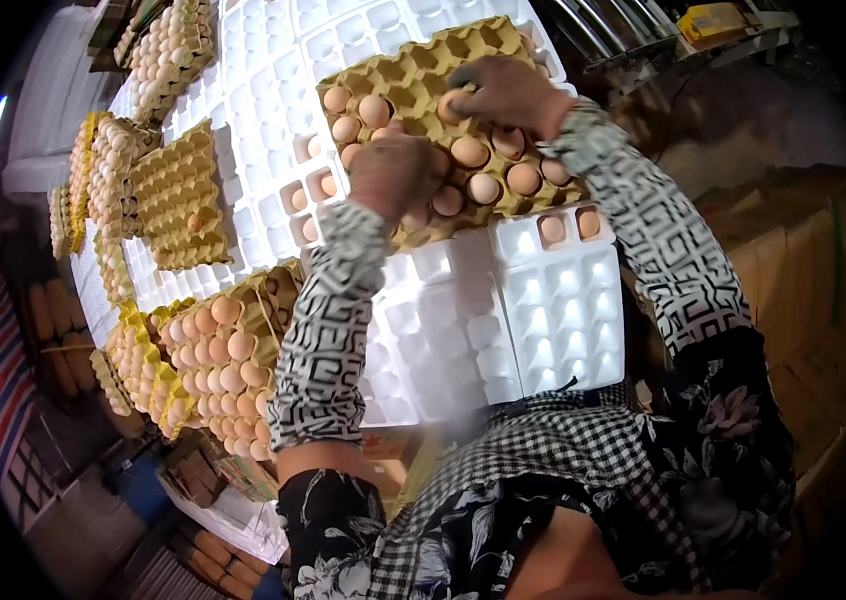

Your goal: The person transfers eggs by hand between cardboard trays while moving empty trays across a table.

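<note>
A tan pulp egg tray point(424, 73) lies slanted on top of white foam egg trays point(565, 315). Brown eggs sit in its near and left cups, such as one egg point(470, 151) between my hands; many of the far cups hold nothing. My right hand point(509, 94) has its fingers around an egg point(454, 106) over the middle of this tray. Lower and to the left, my left hand point(393, 171) rests over the tray's left part, its back towards me. It covers some eggs, and its fingertips are mostly hidden, so its grip is unclear.
Stacks of filled egg trays point(217, 367) stand along the left, one tied with string. Another pulp tray point(177, 199) holds a single egg. Single eggs point(588, 223) sit in foam pockets around the central tray. Cardboard boxes point(790, 277) are at right, below metal rollers point(603, 26).
</note>
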Motion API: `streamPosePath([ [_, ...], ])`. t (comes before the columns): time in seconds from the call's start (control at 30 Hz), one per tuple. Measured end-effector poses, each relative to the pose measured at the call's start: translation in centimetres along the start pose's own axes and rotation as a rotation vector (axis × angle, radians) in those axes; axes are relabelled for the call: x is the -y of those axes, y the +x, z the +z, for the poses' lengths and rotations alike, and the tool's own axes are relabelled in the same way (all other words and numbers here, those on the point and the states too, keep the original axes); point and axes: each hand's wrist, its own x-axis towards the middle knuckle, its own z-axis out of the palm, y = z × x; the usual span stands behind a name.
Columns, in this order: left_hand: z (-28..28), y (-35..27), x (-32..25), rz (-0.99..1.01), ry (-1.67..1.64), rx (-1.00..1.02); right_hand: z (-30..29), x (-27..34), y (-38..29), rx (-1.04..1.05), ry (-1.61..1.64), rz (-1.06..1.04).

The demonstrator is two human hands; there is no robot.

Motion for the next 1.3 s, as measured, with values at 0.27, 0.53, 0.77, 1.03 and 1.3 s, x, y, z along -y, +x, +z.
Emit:
streamPosePath([
  [0.27, 1.8, -5.9, 2.4, -0.230, -0.829, -0.288, 0.4, 3.1, -4.6, -0.018, -0.459, -0.124],
  [0.53, 8.4, -15.9, 1.0, -0.311, -0.478, -0.220, 3.7, 2.8, -6.0, -0.192, -0.636, -0.231],
  [0.77, 12.5, -14.1, 0.1, -0.219, -0.477, -0.619, 14.5, 3.0, -17.5, -0.545, -0.181, -0.001],
  [1.03, 16.6, -15.7, 2.4, -0.090, -0.273, -0.764, 14.2, 2.4, -19.3, -0.597, -0.145, 0.065],
  [1.3, 12.6, -15.0, -3.3, 0.039, -0.497, -0.817, 17.4, -1.9, -22.0, -0.384, -0.365, -0.277],
])
